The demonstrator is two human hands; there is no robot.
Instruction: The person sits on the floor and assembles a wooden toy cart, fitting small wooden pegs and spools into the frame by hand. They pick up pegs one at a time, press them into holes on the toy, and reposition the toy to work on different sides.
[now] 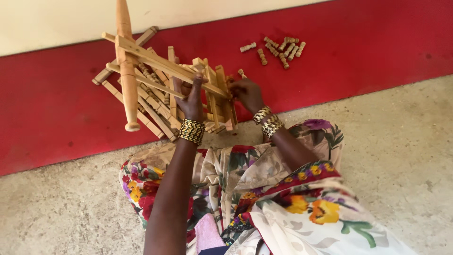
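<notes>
A folding wooden frame point(155, 71) of crossed slats, with a long turned spindle point(127, 66) through it, is held up over the red floor band. My left hand point(191, 97) grips the slats from below, fingers spread up through them. My right hand point(247, 93) holds the frame's right end point(222, 101), fingers curled on the wood. Both wrists wear beaded gold-and-black bracelets point(191, 131).
A cluster of several small turned wooden pegs point(283, 47) lies on the red strip point(368, 42) at the upper right, with one peg point(247, 46) apart to its left. A cream wall runs along the top. Grey rough floor point(401, 141) surrounds my lap, covered by floral cloth point(264, 189).
</notes>
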